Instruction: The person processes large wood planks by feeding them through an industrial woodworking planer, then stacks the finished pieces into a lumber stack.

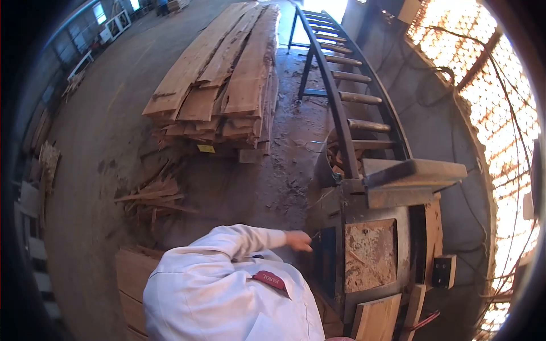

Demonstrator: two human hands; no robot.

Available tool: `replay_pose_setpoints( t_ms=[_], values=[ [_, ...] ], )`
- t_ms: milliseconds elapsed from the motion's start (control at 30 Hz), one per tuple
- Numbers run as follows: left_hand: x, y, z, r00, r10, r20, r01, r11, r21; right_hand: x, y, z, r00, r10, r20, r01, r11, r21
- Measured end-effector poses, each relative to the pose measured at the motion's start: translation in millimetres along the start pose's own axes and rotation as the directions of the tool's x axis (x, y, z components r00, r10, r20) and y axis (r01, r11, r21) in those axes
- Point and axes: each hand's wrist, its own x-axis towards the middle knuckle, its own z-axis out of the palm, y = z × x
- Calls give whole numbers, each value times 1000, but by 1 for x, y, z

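My left hand (pixel 298 240) reaches out to the right from a white sleeve (pixel 242 238). Its fingers look curled and closed, close to the dark blue side panel (pixel 325 256) of a machine. What they grip, if anything, is too small to make out. Right of that panel is the machine's top opening (pixel 371 256), covered with sawdust and wood chips. My right hand is not visible; the white shirt (pixel 227 295) with a red label (pixel 272 281) fills the bottom of the view.
A roller conveyor (pixel 361 98) runs away behind the machine, a thick board (pixel 415 173) at its near end. Stacked rough planks (pixel 227 74) stand ahead, with wood scraps (pixel 153 196) on the floor. Boards (pixel 376 318) lean at lower right, near a black switch box (pixel 443 271).
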Motion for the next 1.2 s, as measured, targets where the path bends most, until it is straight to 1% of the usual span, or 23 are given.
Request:
replay_pose_setpoints(
  t_ms=[67, 100, 133, 167, 200, 233, 300, 333, 367, 400, 433, 500, 533, 567, 600, 667, 700, 767, 800, 933, 1067, 1133, 1200],
  values=[
    [-61, -68, -22, 944, -171, -282, 182, 983, 14, -37, -91, -25, 982, -101, 157, 97, 995, 32],
    [-94, -102, -28, 874, -329, -358, 350, 937, -7, -64, -144, -31, 970, -228, 89, 192, 934, 301],
    [-129, -132, -31, 786, -436, -438, 456, 887, -66, -89, -187, -30, 944, -331, -6, 281, 791, 543],
    [-161, -156, -34, 678, -572, -461, 583, 801, -137, -111, -212, -16, 876, -482, 24, 371, 704, 606],
    [-194, -184, -31, 580, -645, -498, 634, 741, -221, -129, -236, -4, 780, -625, 40, 444, 597, 668],
    [-224, -217, -20, 482, -693, -536, 645, 695, -319, -146, -260, -4, 723, -672, 161, 367, 571, 735],
    [-278, -277, -3, 356, -843, -404, 695, 528, -489, -178, -310, -9, 546, -750, 375, 187, 545, 817],
    [-301, -318, 18, 352, -862, -366, 719, 499, -484, -190, -333, -13, 511, -753, 414, 145, 550, 823],
    [-335, -310, 15, 271, -936, -224, 615, 347, -708, -200, -356, -16, 478, -752, 453, 100, 559, 823],
    [-361, -318, 25, 240, -951, -194, 571, 300, -764, -208, -375, -16, 447, -748, 491, 55, 570, 820],
    [-383, -329, 37, 215, -959, -186, 559, 277, -782, -215, -393, -10, 424, -775, 469, 81, 548, 833],
    [-411, -376, 86, 98, -955, -281, 629, 278, -727, -231, -424, 4, 370, -787, 493, 70, 553, 830],
    [-433, -371, 85, 168, -967, -192, 610, 255, -750, -239, -438, 13, 346, -791, 505, 63, 557, 828],
    [-449, -370, 90, 186, -976, -110, 573, 198, -795, -247, -454, 18, 315, -805, 502, 81, 550, 831],
    [-454, -398, 115, 157, -974, -160, 602, 223, -767, -257, -470, 25, 302, -798, 522, 45, 559, 828],
    [-474, -402, 127, 140, -981, -134, 556, 190, -809, -279, -493, 39, 267, -778, 569, -28, 584, 811],
    [-481, -401, 137, 134, -985, -107, 526, 163, -835, -289, -506, 40, 255, -769, 586, -21, 602, 798],
    [-496, -406, 128, 122, -990, -74, 461, 122, -879, -312, -529, 38, 170, -726, 666, -117, 656, 745],
    [-502, -403, 121, 131, -991, -30, 301, 69, -951, -322, -543, 38, 130, -705, 697, -166, 677, 717],
    [-518, -400, 85, 68, -997, -31, 189, 43, -981, -355, -582, 63, 32, -727, 686, 18, 687, 727],
    [-517, -444, 58, 15, -998, -67, 67, 67, -995, -383, -626, 72, -71, -690, 720, 178, 701, 690],
    [-520, -445, 24, -9, -995, -97, 84, 96, -992, -399, -652, 74, -117, -695, 709, 272, 664, 696],
    [-528, -461, -14, -32, -987, -156, 120, 151, -981, -417, -661, 132, -155, -699, 698, 321, 633, 705]
  ],
)
